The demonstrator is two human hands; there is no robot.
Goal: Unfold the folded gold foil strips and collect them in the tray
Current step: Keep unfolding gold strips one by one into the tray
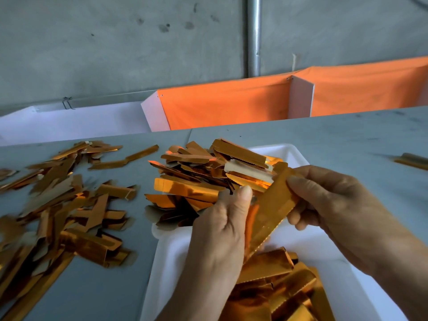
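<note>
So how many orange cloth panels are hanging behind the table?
2. One orange panel hangs behind the table's middle; the second orange panel is to its right, past a white divider, and runs out of frame, so more may be hidden.

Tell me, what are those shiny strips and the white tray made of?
The strip held in both hands looks like thin card with mirror-like gold foil: it reflects brightly, and others show plain pale backs. The tray seems matte white foam or plastic; hard to tell which.

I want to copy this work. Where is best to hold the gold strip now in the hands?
Probably at both ends, as here: left hand pinches the strip low from its left, right hand pinches the upper end from the right. It is long, thin and slanted.
</note>
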